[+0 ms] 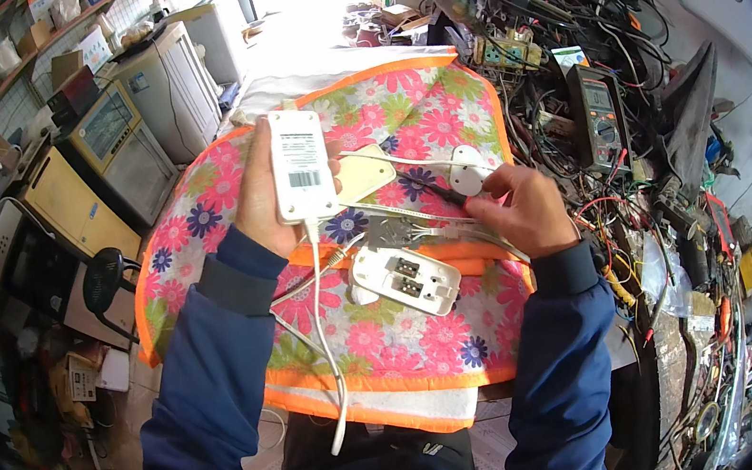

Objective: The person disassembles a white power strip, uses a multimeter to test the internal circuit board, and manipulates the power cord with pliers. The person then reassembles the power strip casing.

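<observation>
My left hand (260, 194) is wrapped round a white corded control box (299, 159), label side up, its white cord (327, 338) hanging toward my lap. Over the right side of the flowered cloth, my right hand (526, 209) pinches a slim dark tool (434, 184) that points left; its exact kind is unclear. A round white piece (469, 169) lies just beyond those fingers. Between my hands are a cream flat cover (366, 174) and a small dark board (390, 230) with wires. Nearer me rests an opened white casing (405, 281) with black parts inside.
The cloth (381, 335) with orange edging covers the work surface. To the right, tangled cables (537, 10), a multimeter (598, 117) and loose tools crowd the bench. Appliances, among them a yellow cabinet (79, 205), line the left side, near a dark round-headed object (103, 278).
</observation>
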Action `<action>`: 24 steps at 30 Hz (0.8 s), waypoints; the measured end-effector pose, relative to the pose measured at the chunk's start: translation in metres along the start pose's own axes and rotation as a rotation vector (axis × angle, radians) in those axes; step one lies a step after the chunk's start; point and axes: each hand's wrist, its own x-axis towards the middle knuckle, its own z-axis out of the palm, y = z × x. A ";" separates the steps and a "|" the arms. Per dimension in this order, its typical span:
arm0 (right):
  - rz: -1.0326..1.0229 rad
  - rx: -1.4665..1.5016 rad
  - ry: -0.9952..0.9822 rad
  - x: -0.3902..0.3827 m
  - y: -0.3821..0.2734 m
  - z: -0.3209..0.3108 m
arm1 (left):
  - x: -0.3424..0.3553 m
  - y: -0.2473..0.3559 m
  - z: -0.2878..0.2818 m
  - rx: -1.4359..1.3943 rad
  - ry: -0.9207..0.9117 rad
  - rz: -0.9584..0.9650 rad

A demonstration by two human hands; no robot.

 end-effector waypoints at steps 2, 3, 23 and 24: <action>-0.002 -0.173 -0.157 -0.002 0.006 0.008 | -0.002 -0.004 0.009 0.032 -0.002 0.005; -0.015 -0.158 -0.152 0.000 0.008 0.010 | -0.003 -0.004 0.009 0.029 -0.007 0.015; 0.051 0.798 0.037 -0.015 -0.049 0.016 | -0.007 0.003 0.017 0.051 0.052 0.228; 0.053 0.801 0.031 -0.015 -0.049 0.017 | -0.008 0.002 0.018 0.056 0.057 0.231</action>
